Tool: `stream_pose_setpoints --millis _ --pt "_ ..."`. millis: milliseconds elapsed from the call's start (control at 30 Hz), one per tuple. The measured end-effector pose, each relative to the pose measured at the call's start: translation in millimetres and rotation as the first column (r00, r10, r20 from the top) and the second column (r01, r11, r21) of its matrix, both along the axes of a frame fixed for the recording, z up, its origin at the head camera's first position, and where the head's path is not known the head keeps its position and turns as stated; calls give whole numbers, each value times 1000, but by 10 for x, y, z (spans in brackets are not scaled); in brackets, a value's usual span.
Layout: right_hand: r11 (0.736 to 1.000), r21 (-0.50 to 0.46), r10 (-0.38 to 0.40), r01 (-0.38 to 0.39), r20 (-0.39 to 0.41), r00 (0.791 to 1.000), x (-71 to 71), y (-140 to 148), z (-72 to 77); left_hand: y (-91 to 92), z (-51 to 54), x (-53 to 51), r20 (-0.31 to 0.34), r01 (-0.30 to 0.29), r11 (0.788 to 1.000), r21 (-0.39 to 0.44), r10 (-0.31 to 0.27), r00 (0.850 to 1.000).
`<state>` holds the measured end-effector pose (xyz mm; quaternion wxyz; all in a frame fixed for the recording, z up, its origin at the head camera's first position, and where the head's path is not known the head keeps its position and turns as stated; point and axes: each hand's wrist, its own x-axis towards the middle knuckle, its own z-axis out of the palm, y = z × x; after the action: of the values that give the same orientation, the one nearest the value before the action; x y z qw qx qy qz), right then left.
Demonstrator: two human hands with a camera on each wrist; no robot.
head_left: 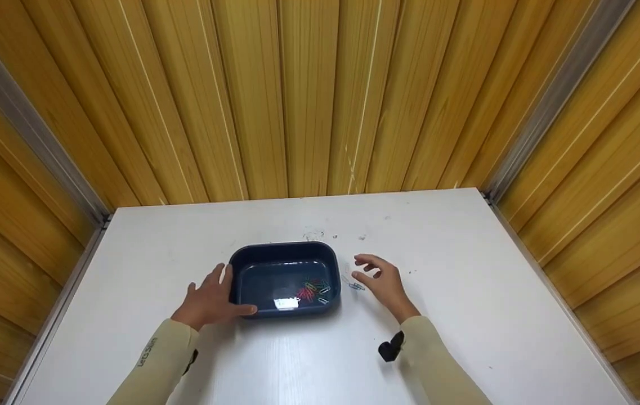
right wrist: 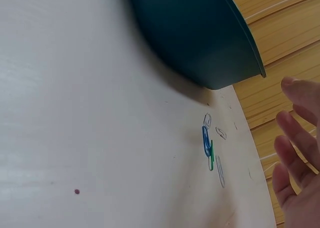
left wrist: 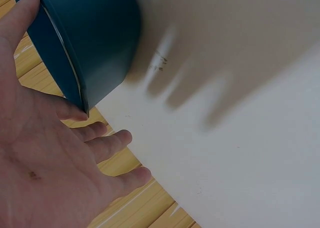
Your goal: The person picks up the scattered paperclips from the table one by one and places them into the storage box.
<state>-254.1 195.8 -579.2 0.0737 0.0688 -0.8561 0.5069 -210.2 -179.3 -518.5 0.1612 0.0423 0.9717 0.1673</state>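
A dark blue rectangular tray (head_left: 266,284) sits on the white table, with several colored paper clips (head_left: 309,291) gathered in its near right corner. My left hand (head_left: 207,301) rests against the tray's left end, thumb along the near rim and fingers spread; the left wrist view shows the thumb and index finger touching the rim. Right of the tray, my right hand (head_left: 384,284) hovers with loosely bent fingers and nothing visible between them. Below it lie several loose paper clips, among them a blue paper clip (right wrist: 206,141) and a green paper clip (right wrist: 212,155).
The white table (head_left: 443,236) runs back to a wall of yellow wood-look panels (head_left: 305,101). Similar panels stand at both sides. Small dark marks (head_left: 314,234) show on the tabletop behind the tray. A black device (head_left: 390,347) is strapped at the right wrist.
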Motion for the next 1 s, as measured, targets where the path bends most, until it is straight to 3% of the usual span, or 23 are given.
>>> stream_pose_setpoints --millis 433,1000 --pt "999 -7 -36 37 115 993 25 36 -176 19 35 12 15 -19 1000 16 19 1000" --pt "991 130 -45 30 109 993 33 6 -286 -9 -1 7 -8 -10 1000 12 11 1000"
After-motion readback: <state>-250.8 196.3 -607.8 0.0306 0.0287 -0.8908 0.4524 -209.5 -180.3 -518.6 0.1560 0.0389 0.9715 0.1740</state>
